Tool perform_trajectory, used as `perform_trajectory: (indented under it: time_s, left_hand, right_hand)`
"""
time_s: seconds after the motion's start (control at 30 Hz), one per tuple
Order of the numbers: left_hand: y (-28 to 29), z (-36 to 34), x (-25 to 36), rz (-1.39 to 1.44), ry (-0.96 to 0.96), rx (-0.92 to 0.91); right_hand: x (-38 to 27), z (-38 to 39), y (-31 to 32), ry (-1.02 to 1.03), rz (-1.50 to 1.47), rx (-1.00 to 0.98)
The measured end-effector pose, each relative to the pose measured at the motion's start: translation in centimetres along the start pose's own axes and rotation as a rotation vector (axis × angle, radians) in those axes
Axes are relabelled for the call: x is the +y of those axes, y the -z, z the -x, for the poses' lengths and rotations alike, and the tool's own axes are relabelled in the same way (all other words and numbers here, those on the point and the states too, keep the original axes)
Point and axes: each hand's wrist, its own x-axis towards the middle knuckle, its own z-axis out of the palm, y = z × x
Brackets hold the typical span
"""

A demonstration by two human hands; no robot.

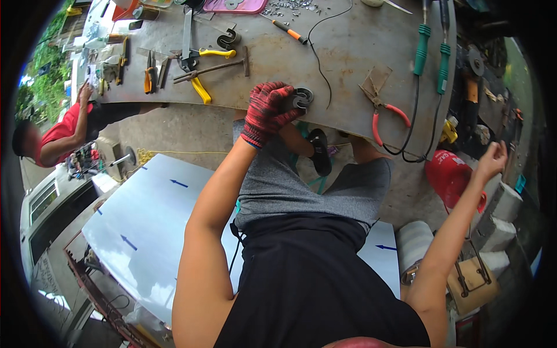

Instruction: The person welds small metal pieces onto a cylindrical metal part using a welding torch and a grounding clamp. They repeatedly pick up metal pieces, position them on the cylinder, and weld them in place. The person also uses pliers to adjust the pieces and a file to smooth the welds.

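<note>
My left hand (267, 110), in a red-and-black knit glove, is closed on a small S-shaped metal piece (302, 98) at the near edge of the metal table (348, 69). Its fingers hide part of the piece. Far out to the right, my bare right hand (492, 160) is raised with its fingers loosely bent and nothing visible in them. Below it lies a red cap-like item (449, 177). Another S-shaped metal piece (229, 39) stands farther back on the table, beside yellow-handled snips (200, 64) and a T-handled rod (214, 71).
Red-handled pliers (386, 110), green-handled cabled tools (422, 52) and an orange-black screwdriver (290, 32) lie on the table. An angle grinder (474, 72) is at the right. A person in red (61, 130) stands at far left. Behind me is a pale sheet (151, 220).
</note>
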Motion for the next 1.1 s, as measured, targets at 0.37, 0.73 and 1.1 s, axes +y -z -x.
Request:
perform_trajectory:
  time_s: [0.37, 0.73, 1.1]
  left_hand:
    - [-0.5, -1.4, 0.7, 0.058, 0.147, -0.049]
    - [0.7, -3.1, 3.2, -0.133, 0.307, -0.202]
    - [1.9, -1.8, 4.9, 0.106, 0.16, 0.211]
  right_hand:
    - [-16.2, 16.6, 4.2, -0.074, -0.113, -0.227]
    - [-22.5, 25.6, 4.1, -0.111, -0.042, -0.472]
    - [-29.9, 29.0, 3.9, 0.017, -0.126, -0.561]
